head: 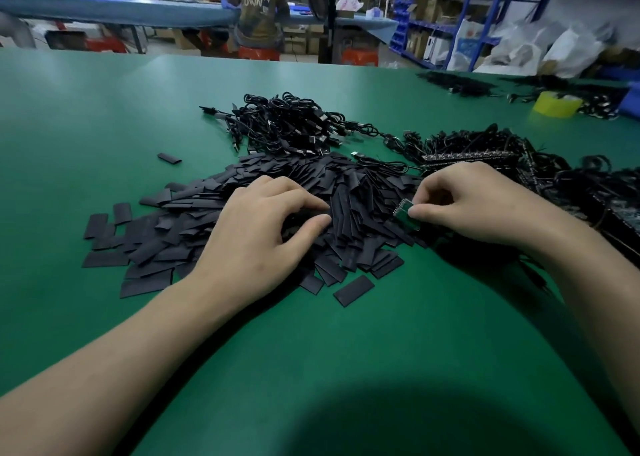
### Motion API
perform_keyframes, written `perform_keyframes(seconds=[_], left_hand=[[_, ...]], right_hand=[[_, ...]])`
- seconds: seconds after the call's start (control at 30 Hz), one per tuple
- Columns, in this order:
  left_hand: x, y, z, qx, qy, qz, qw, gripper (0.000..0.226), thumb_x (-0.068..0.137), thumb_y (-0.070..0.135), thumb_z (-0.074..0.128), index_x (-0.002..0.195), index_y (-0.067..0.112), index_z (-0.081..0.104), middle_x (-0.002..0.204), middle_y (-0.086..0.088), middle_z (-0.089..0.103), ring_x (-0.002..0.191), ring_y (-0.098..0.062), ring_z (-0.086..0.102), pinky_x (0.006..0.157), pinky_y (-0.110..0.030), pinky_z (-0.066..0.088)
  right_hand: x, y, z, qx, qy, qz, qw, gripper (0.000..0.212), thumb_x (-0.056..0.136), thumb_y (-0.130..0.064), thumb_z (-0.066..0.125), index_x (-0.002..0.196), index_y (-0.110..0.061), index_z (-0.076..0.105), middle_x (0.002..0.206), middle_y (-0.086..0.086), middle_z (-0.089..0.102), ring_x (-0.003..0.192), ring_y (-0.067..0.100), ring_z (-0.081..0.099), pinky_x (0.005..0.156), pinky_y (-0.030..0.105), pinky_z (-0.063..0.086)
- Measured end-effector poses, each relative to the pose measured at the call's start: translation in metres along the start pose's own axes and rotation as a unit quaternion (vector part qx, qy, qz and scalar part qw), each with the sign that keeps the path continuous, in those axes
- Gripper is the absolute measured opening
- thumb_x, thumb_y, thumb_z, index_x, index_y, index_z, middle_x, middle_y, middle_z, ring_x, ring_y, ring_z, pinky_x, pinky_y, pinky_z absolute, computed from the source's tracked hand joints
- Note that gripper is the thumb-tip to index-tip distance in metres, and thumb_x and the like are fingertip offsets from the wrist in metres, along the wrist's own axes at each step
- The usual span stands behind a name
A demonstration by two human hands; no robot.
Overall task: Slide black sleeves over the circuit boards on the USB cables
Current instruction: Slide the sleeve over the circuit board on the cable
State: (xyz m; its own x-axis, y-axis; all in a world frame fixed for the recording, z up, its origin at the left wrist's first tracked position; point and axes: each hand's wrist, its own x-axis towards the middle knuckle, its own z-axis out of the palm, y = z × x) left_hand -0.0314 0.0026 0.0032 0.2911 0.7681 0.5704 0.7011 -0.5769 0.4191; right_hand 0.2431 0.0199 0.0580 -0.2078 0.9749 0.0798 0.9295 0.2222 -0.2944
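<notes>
Black sleeves point(360, 196) lie heaped on the desk point(104, 126), within reach of both hands. Our left hand point(263, 227) curls into the heap, likely picking one; we cannot tell if it grips. Our right hand point(474, 202) pinches a green circuit board point(403, 213) just beside, bare end presented for sleeving.

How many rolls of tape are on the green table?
1: a yellow roll of tape at the far right of the green table, beside black cables. Others may be hidden behind the piles.
</notes>
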Motion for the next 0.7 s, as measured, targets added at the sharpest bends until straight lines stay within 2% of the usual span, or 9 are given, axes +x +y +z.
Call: perform_keyframes(seconds=[0.17,0.27,0.33,0.37,0.43,0.5,0.6,0.67,0.7], left_hand=[[-0.002,0.008,0.001,-0.092,0.005,0.020,0.996,0.016,0.098,0.034,0.067,0.101,0.025,0.080,0.092,0.014,0.070,0.090,-0.009,0.065,0.080,-0.030,0.051],[-0.003,0.014,0.003,-0.221,-0.036,-0.036,0.974,0.019,0.098,0.035,0.065,0.105,0.026,0.081,0.092,0.016,0.077,0.092,-0.002,0.071,0.079,-0.015,0.052],[-0.003,0.014,0.005,-0.294,-0.072,-0.076,0.950,0.026,0.098,0.039,0.062,0.107,0.024,0.081,0.095,0.012,0.079,0.093,-0.003,0.073,0.082,-0.018,0.054],[-0.003,0.012,0.005,-0.322,-0.078,-0.094,0.939,0.028,0.097,0.040,0.061,0.103,0.022,0.082,0.093,0.007,0.080,0.089,-0.006,0.073,0.080,-0.021,0.056],[-0.002,0.009,0.004,-0.366,-0.067,-0.127,0.919,0.031,0.094,0.044,0.063,0.094,0.020,0.082,0.083,0.001,0.079,0.073,-0.007,0.068,0.068,-0.022,0.053],[-0.001,0.006,0.003,-0.375,-0.046,-0.138,0.915,0.029,0.092,0.046,0.068,0.088,0.020,0.081,0.074,0.003,0.074,0.064,-0.003,0.060,0.062,-0.018,0.048],[0.000,0.006,0.002,-0.349,-0.050,-0.120,0.928,0.026,0.095,0.043,0.067,0.083,0.022,0.076,0.071,0.008,0.069,0.064,-0.003,0.057,0.063,-0.020,0.047],[-0.001,0.009,0.002,-0.324,-0.057,-0.104,0.939,0.025,0.099,0.040,0.064,0.084,0.022,0.072,0.072,0.003,0.067,0.066,-0.009,0.058,0.065,-0.032,0.052],[-0.002,0.010,0.002,-0.311,-0.058,-0.098,0.943,0.026,0.100,0.039,0.062,0.085,0.020,0.070,0.075,-0.005,0.066,0.068,-0.019,0.060,0.068,-0.041,0.055]], right_hand=[[-0.012,-0.024,-0.016,0.202,0.030,0.009,0.979,0.020,0.089,-0.041,0.073,0.077,-0.025,0.074,0.066,-0.003,0.071,0.051,0.006,0.058,0.048,0.017,0.043],[-0.020,-0.052,-0.004,0.120,0.140,-0.051,0.981,0.020,0.086,-0.034,0.073,0.071,-0.022,0.068,0.062,-0.008,0.067,0.056,0.004,0.061,0.054,0.013,0.044],[-0.028,-0.073,0.012,0.037,0.196,-0.099,0.975,0.017,0.088,-0.030,0.072,0.075,-0.023,0.064,0.066,-0.010,0.063,0.064,0.007,0.060,0.064,0.024,0.049],[-0.031,-0.081,0.019,0.009,0.205,-0.116,0.972,0.015,0.089,-0.030,0.069,0.078,-0.023,0.063,0.072,-0.009,0.062,0.069,0.012,0.060,0.069,0.034,0.051],[-0.034,-0.087,0.029,-0.001,0.201,-0.139,0.970,0.014,0.091,-0.036,0.063,0.085,-0.023,0.063,0.080,-0.007,0.061,0.076,0.020,0.059,0.073,0.043,0.051],[-0.035,-0.087,0.032,0.027,0.186,-0.155,0.970,0.017,0.092,-0.039,0.060,0.093,-0.024,0.068,0.086,-0.008,0.062,0.082,0.019,0.061,0.077,0.044,0.052],[-0.039,-0.087,0.035,0.073,0.199,-0.171,0.962,0.018,0.094,-0.031,0.058,0.099,-0.025,0.075,0.087,-0.010,0.066,0.082,0.014,0.063,0.076,0.043,0.054],[-0.040,-0.086,0.038,0.076,0.204,-0.171,0.961,0.022,0.093,-0.024,0.055,0.100,-0.024,0.076,0.088,-0.010,0.067,0.083,0.013,0.063,0.077,0.043,0.054],[-0.040,-0.085,0.039,0.077,0.202,-0.172,0.961,0.023,0.093,-0.021,0.055,0.102,-0.023,0.076,0.089,-0.009,0.068,0.084,0.014,0.064,0.078,0.042,0.054]])
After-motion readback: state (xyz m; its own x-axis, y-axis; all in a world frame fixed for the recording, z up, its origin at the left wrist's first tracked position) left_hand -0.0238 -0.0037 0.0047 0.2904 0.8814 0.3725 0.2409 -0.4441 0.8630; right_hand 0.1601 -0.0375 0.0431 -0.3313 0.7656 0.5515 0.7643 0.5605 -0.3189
